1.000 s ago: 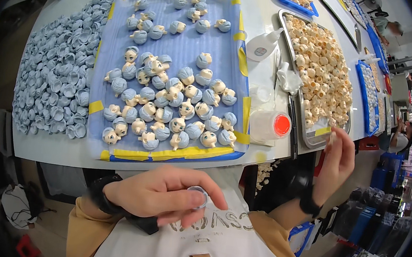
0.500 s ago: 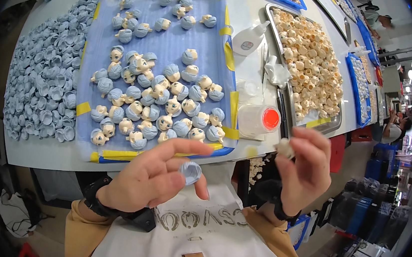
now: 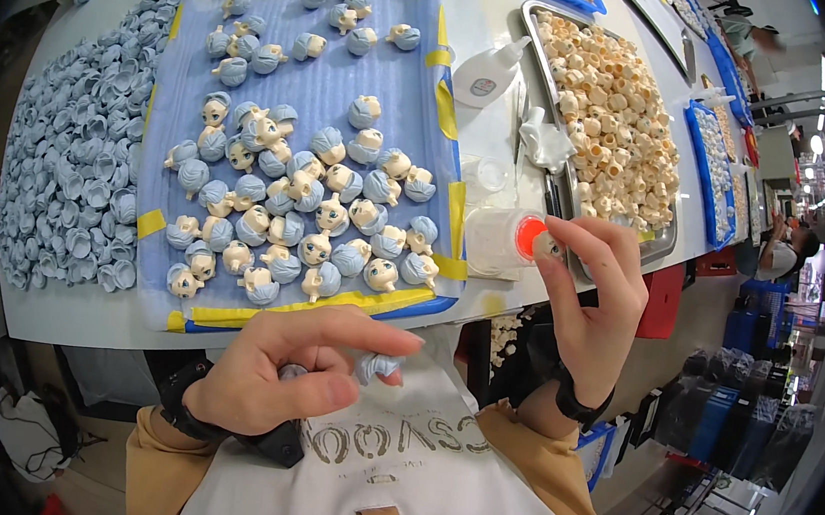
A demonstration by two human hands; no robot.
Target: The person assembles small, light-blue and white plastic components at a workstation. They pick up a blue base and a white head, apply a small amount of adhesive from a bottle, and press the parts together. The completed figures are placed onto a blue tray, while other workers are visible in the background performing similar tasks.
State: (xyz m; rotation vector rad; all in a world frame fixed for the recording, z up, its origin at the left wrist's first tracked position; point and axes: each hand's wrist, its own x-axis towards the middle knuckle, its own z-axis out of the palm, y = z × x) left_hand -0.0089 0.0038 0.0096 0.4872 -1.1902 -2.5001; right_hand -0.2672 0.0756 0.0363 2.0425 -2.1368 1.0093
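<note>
Low in front of me, my left hand pinches a light-blue doll hair piece between its fingertips. Another bluish piece shows partly in its curled fingers. My right hand grips a small cream doll head piece between thumb and fingers. That piece overlaps the red-orange top of a translucent jar; whether they touch I cannot tell. Left of the jar, a blue-lined tray taped in yellow bears several doll heads with blue hair.
A large heap of loose blue hair pieces covers the table's left side. Cream head pieces fill a metal tray at the right. Between the trays are a white squeeze bottle and a crumpled white wipe. Co-workers sit far right.
My right hand has moved left and up with the cream head piece, to the jar's red-orange top. The hair piece in my left hand has turned and sits slightly lower.
</note>
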